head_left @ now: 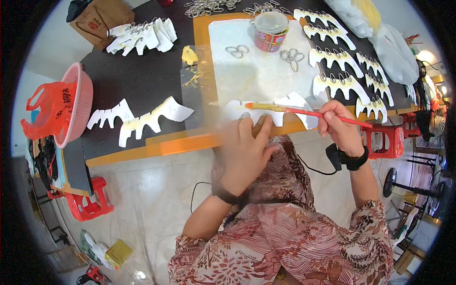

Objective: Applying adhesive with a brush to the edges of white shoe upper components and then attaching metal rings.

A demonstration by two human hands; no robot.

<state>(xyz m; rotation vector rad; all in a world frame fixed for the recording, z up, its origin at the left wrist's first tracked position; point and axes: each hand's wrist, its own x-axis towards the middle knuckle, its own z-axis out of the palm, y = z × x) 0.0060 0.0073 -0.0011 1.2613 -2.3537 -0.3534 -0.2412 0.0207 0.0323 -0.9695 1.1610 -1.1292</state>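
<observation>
A white cut-out piece [297, 105] with a toothed edge lies on the table near its front edge. My left hand [249, 147] rests on it, fingers stretched out and pressing it down; part of this hand is blurred. My right hand [339, 126] is closed round the red handle of a paintbrush [304, 112]. The brush's yellowish bristles point left and lie over the piece, just above my left fingertips. Two more white pieces, a smaller cut-out [114, 115] and a longer yellow-smeared cut-out [154, 118], lie to the left.
A tub [270, 35] stands on a white sheet [232, 71] with several metal rings [292, 58] nearby. Ringed white pieces [338, 86] lie at right, more at far left. A pink basket [78, 104] holds a red bag. Red stools [387, 141] stand beside the table.
</observation>
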